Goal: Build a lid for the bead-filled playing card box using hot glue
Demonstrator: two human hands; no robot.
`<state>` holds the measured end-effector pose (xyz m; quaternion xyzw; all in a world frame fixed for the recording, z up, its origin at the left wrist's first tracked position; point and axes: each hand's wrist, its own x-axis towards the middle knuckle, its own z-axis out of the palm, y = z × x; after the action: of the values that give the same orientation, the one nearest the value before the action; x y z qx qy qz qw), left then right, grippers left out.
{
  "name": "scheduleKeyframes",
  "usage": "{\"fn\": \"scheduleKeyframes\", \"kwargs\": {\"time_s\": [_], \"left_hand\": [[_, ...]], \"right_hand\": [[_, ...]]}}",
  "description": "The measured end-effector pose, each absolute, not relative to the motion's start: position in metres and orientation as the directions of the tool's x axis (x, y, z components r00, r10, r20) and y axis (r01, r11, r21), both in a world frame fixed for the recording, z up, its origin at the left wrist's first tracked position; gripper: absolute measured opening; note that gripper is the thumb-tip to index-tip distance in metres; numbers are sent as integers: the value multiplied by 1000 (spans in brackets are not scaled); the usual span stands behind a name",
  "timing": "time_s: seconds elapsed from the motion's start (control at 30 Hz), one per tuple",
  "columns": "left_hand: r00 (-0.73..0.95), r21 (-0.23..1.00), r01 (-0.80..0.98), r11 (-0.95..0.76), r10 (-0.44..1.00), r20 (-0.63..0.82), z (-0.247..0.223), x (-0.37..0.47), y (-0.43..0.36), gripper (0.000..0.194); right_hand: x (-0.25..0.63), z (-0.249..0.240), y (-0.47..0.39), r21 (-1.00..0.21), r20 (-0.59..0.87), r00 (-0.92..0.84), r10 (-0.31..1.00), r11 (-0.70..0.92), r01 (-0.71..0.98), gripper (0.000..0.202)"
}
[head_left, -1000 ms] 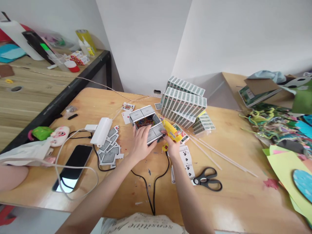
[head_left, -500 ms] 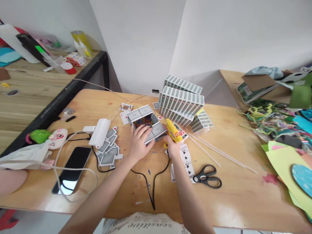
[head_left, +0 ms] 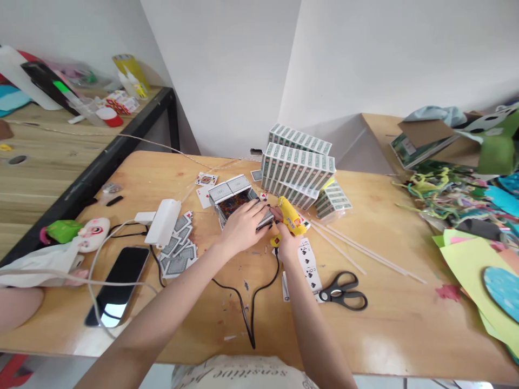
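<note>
One card-covered box [head_left: 228, 187] is positioned near the middle of the table [head_left: 385, 324], overlaid by the left hand [head_left: 242, 226], seemingly for steadiness; whether it is pinched cannot be told. Just beside, a yellow glue gun [head_left: 291, 217] is gripped by the right hand [head_left: 288, 244], its cord [head_left: 278, 263] slack, presumably for free reach.

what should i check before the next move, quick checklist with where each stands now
1. Glue gun in hand: ok, the yellow glue gun is in the right hand.
2. Hand on the box: ok, the left hand lies over the near side of the card-covered box.
3. Nozzle clear of fingers: cannot tell, its tip can't be made out.
4. Gun hot: cannot tell, nothing visible shows it.
5. Cord slack: ok, the black cord loops loosely between the forearms.
6. Scissors clear of hands: ok, the scissors lie apart, right of the right forearm.
</note>
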<state>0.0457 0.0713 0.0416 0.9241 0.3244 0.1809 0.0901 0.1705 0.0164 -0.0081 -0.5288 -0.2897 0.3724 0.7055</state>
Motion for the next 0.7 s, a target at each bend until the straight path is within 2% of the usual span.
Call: {"fn": "scheduleKeyframes", "kwargs": {"time_s": [0.37,0.57,0.7], "left_hand": [[714,330,552,-766,638,289,35,54,78,38],[727,335,568,-751,650,224,38,43,74,44],[690,430,586,-687,701,180,45,33,72,46]], "right_hand": [[167,-3,17,-970,44,563,825,170,-174,33],[170,-8,13,-967,22,580,814,165,-195,32],[174,-9,6,-969,-37,619,784,124,-214,28]]}}
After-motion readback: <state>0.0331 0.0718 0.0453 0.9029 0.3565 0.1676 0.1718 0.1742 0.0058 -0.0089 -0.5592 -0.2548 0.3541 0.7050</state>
